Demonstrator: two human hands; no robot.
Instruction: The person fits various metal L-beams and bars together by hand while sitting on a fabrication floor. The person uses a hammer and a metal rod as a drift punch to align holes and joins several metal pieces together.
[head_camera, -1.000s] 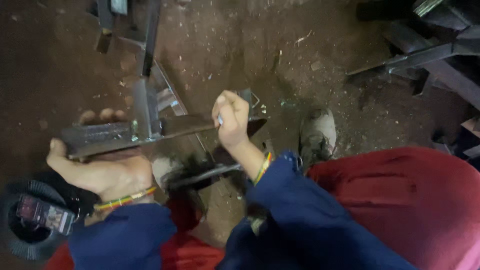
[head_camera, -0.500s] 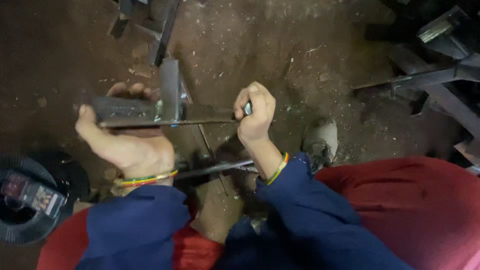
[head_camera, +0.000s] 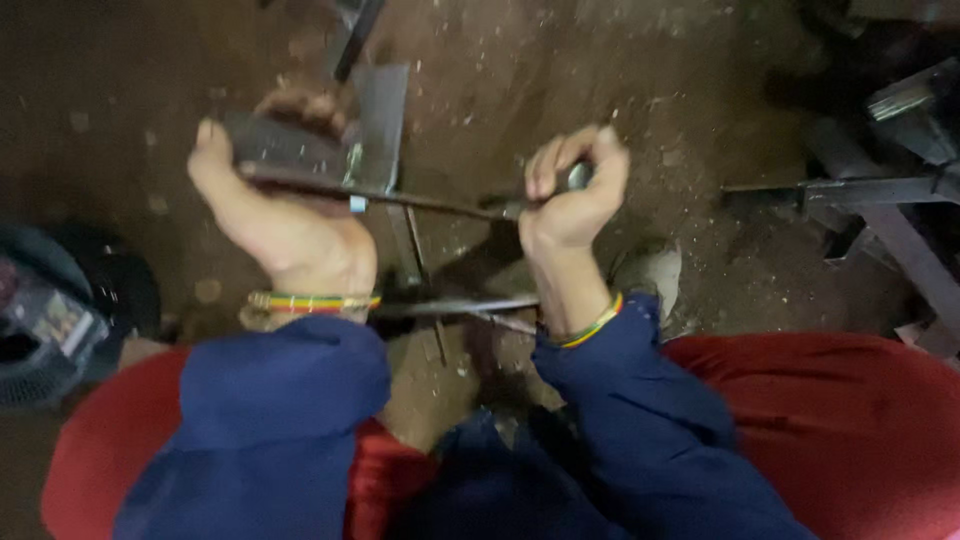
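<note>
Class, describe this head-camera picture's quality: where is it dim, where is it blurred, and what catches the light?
Head view: dim overall, dirt floor and corners dark; soft motion blur on the left hand and its metal piece; the right hand is better lit, a small glint on the thin rod it grips.

Your left hand (head_camera: 290, 225), at about ten o'clock from the middle of the view, grips a flat grey metal piece (head_camera: 330, 150), thumb along its near edge. Your right hand (head_camera: 570, 195), at one o'clock, is closed in a fist around the end of a thin metal rod (head_camera: 430, 205) that runs across to the metal piece. Below both wrists, a second bar (head_camera: 455, 305) lies over the dirt floor (head_camera: 150, 90). A shoe (head_camera: 650, 275) shows at three o'clock of your right wrist, a dark round helmet-like object (head_camera: 50, 320) at nine o'clock.
</note>
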